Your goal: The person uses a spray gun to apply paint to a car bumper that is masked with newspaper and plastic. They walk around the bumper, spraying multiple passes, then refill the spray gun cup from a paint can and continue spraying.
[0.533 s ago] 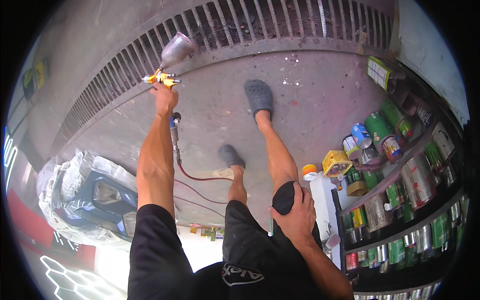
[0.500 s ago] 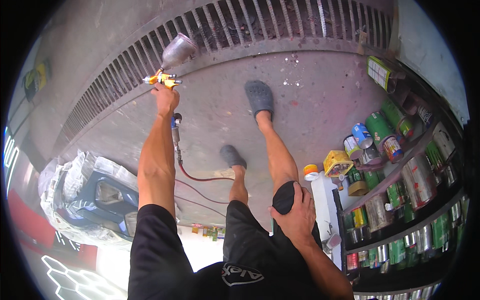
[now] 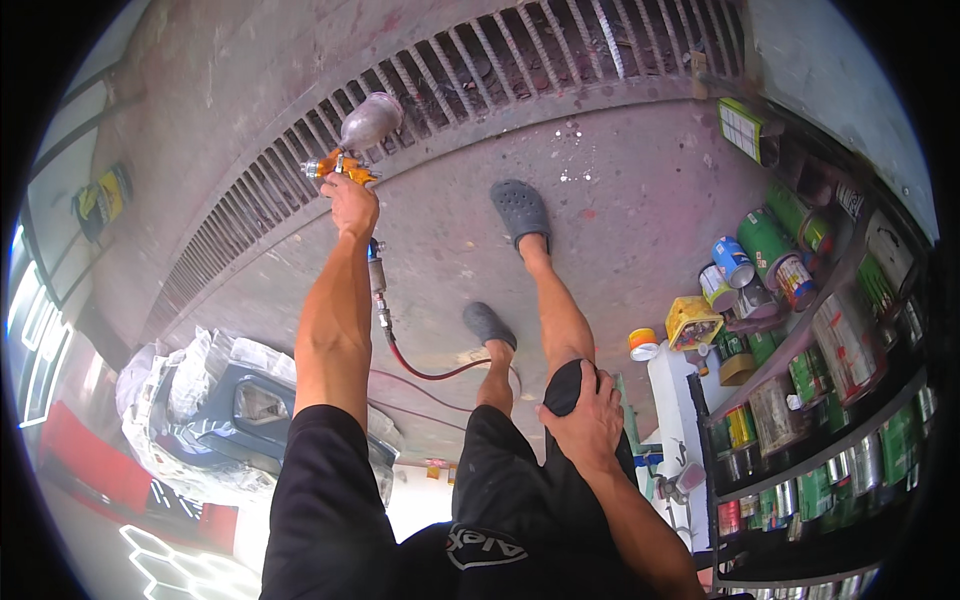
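My left hand [image 3: 352, 208] is stretched far forward and wrapped round the handle of a spray gun [image 3: 352, 172] with an orange body. A dull metal cup [image 3: 372, 121] sits tilted on top of it, and its nozzle points left. Below the hand a regulator and fitting [image 3: 377, 275] lead into a red air hose [image 3: 430, 377]. My right hand [image 3: 585, 425] rests on my right knee over the black shorts [image 3: 568, 388], thumb to the left and fingers laid along the right side. It appears to hold nothing.
A metal floor grate [image 3: 480, 65] curves across the far side. At the left lies a dark car body part [image 3: 230, 415] wrapped in masking paper. On the right stand shelves [image 3: 800, 470] full of cans, with a yellow container [image 3: 692, 322] and a blue can [image 3: 733, 262] beside them.
The whole view has shifted, so the floor items sit further right in the picture. The spray gun is still in my left hand, slightly lower and further right. My right hand stays on the knee.
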Demonstrator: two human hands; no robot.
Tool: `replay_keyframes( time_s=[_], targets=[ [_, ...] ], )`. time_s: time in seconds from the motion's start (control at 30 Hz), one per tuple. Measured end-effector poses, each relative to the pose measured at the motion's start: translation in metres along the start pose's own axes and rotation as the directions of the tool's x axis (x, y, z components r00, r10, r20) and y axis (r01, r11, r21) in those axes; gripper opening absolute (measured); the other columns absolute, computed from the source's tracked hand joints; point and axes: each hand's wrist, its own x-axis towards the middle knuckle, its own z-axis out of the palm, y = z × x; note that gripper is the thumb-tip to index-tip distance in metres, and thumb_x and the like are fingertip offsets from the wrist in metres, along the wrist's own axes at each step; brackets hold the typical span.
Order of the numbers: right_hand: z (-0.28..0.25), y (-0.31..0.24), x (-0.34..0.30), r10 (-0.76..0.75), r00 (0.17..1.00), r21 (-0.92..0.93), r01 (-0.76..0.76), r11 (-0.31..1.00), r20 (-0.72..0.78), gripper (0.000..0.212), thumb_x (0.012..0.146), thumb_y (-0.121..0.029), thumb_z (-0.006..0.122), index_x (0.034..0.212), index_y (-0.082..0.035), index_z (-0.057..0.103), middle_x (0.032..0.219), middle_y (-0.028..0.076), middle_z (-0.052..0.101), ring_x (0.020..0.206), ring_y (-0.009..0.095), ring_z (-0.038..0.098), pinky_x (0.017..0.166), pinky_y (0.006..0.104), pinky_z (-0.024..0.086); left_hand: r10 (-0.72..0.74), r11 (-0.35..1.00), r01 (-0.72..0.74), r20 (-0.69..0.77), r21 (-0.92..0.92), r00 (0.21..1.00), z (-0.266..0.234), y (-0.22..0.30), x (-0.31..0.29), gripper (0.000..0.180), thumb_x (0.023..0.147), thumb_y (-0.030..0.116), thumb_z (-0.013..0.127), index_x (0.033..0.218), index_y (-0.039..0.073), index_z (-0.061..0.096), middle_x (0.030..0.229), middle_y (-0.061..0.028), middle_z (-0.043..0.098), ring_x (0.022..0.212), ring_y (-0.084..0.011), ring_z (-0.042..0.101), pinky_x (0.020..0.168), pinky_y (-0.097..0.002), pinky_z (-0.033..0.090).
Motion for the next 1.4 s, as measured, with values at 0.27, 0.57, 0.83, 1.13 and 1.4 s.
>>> replay_keyframes(
  time_s=[0.27,0.57,0.83,1.13,1.4],
  targets=[
    [0.004,0.002,0.000,0.007,1.000,0.025,-0.006,1.000,-0.007,0.108,0.076,-0.045,0.096,0.164,-0.011,0.042,0.154,0.023,0.053,0.136,0.047,0.057,0.109,0.0594,0.053,0.072,0.992,-0.067,-0.045,0.109,0.996,0.002,0.033,-0.002,0.068,0.100,0.008,0.068,0.152,-0.015,0.032,0.141,-0.0282,0.049,0.111,-0.0509,0.077,0.089,-0.0538,0.068],
    [0.012,0.002,-0.001,0.000,0.999,0.004,0.000,1.000,-0.035,0.107,0.076,-0.048,0.095,0.161,-0.009,0.043,0.152,0.025,0.054,0.131,0.047,0.059,0.108,0.0581,0.053,0.188,0.946,-0.172,-0.033,0.273,0.982,0.016,0.068,0.001,0.075,0.101,0.009,0.068,0.160,-0.021,0.033,0.154,-0.0348,0.044,0.116,-0.0456,0.077,0.087,-0.0436,0.070],
    [0.022,0.007,0.002,0.017,0.999,-0.009,-0.017,1.000,-0.027,0.108,0.076,-0.048,0.096,0.161,-0.009,0.042,0.151,0.026,0.054,0.132,0.048,0.058,0.110,0.0596,0.051,0.081,0.968,-0.065,-0.054,0.244,0.995,0.032,0.083,0.010,0.073,0.102,0.011,0.067,0.158,-0.023,0.034,0.152,-0.0359,0.046,0.119,-0.0416,0.077,0.089,-0.0401,0.069],
    [0.024,0.006,0.003,0.010,1.000,-0.057,-0.011,0.998,-0.014,0.111,0.075,-0.049,0.094,0.163,-0.008,0.040,0.150,0.026,0.054,0.134,0.049,0.058,0.112,0.0595,0.049,0.203,0.831,-0.138,-0.063,0.539,0.977,0.050,0.067,0.024,0.071,0.101,0.012,0.069,0.153,-0.025,0.038,0.146,-0.0335,0.051,0.126,-0.0358,0.070,0.089,-0.0332,0.068],
    [0.018,0.001,0.005,0.018,1.000,-0.106,-0.017,0.994,0.016,0.110,0.079,-0.054,0.092,0.165,-0.010,0.039,0.153,0.025,0.054,0.135,0.045,0.058,0.115,0.0560,0.047,0.158,0.891,-0.122,-0.046,0.438,0.986,0.047,0.071,0.020,0.074,0.102,0.011,0.066,0.158,-0.024,0.032,0.153,-0.0386,0.047,0.119,-0.0376,0.078,0.089,-0.0358,0.069]
  ],
)
